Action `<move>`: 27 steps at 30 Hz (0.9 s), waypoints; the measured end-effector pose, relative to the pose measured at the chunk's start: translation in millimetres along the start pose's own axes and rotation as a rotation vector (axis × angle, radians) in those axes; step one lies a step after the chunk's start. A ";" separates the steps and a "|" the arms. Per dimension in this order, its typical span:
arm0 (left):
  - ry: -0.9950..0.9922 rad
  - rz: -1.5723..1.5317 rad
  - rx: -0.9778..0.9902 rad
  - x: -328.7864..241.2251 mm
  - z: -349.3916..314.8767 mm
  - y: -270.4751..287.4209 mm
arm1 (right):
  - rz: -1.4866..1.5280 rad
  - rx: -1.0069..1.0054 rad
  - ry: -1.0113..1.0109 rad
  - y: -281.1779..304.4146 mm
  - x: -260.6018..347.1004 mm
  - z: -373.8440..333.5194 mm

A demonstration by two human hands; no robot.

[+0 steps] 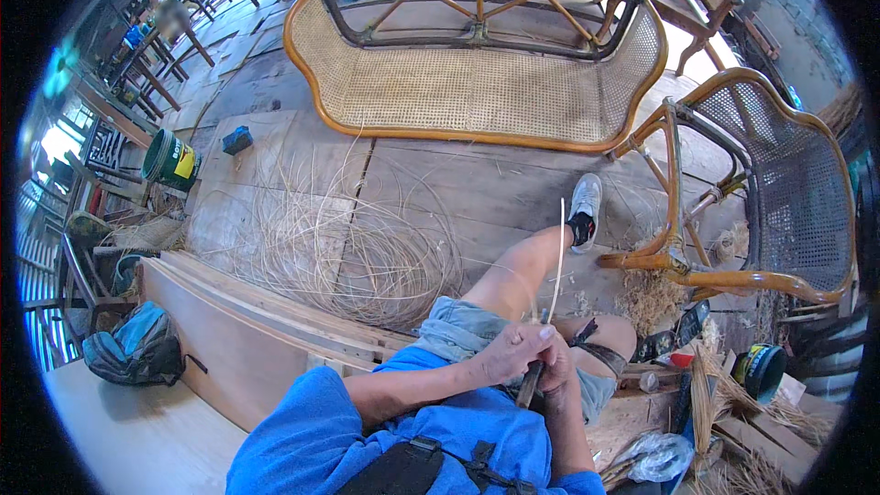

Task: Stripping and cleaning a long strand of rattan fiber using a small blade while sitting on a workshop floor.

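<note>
My two hands meet above my lap. My left hand is closed, thumb and fingers pinching at the base of a thin pale rattan strip that stands up and curves slightly. Against it, my right hand is closed round a tool with a dark handle, which points down toward my body. The tool's blade or working end is mostly hidden by the fingers, so its kind is unclear. A dark band is wrapped round my right knee beside the hands.
A tangle of rattan strips covers the floor ahead. Beyond it lies a tipped cane-woven settee, with a cane chair at right. Shavings lie near my foot. Wooden boards and a backpack are at left.
</note>
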State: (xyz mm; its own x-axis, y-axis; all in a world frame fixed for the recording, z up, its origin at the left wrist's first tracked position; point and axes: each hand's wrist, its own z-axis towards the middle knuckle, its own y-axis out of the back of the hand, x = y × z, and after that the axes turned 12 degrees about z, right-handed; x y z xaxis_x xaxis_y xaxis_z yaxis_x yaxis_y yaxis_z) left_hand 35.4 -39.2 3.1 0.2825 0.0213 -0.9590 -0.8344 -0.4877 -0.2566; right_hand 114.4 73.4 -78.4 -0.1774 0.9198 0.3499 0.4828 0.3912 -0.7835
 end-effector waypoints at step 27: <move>-0.160 1.267 0.039 -20.5 28.6 13.4 | 0.181 -0.278 0.546 -27.4 49.8 -40.6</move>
State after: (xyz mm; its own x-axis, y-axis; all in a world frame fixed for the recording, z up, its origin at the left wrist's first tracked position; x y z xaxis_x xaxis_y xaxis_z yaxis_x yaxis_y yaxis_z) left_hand 4.9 -21.2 15.9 -0.7747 -0.3322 -0.5379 -0.4915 -0.2187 0.8430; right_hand 127.2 107.3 -18.7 0.3550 0.7945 0.4928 0.6815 0.1409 -0.7181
